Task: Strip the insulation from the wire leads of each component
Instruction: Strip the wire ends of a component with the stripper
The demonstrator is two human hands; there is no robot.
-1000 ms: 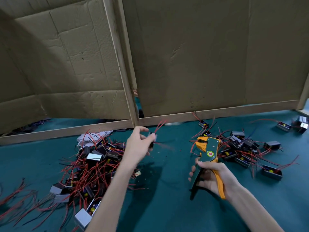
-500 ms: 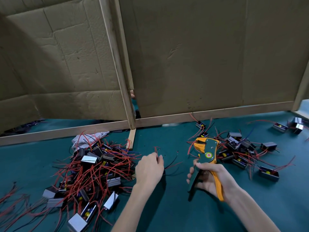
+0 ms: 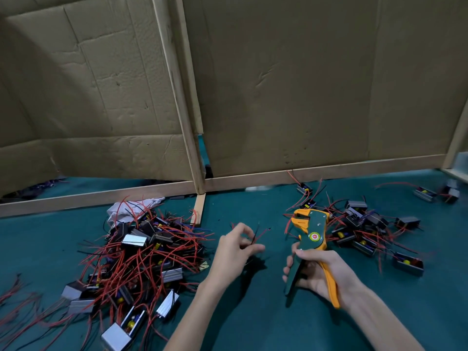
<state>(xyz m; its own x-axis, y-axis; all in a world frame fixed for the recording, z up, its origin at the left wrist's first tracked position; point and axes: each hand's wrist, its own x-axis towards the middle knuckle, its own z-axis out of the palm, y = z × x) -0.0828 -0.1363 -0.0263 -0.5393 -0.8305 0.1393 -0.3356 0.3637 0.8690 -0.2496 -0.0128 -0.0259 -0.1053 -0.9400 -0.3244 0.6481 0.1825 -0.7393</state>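
My right hand (image 3: 319,272) grips the handles of a yellow and green wire stripper (image 3: 310,234), its jaws pointing up and away from me. My left hand (image 3: 233,249) hovers just left of it and pinches thin red and black wire leads (image 3: 255,236) between fingers and thumb; the component they belong to is hidden under the hand. A big pile of components (image 3: 141,254) with red leads lies to the left. A smaller, spread group of components (image 3: 364,231) lies to the right, behind the stripper.
The table has a teal cloth (image 3: 253,312). Cardboard panels (image 3: 304,84) on a wooden frame (image 3: 197,178) wall off the far side. A white rag (image 3: 131,209) sits behind the left pile. Loose components (image 3: 425,195) lie at the far right.
My left hand came down from holding a component in the air to the cloth, then lifted slightly, now pinching leads. The right hand and stripper stayed nearly still.
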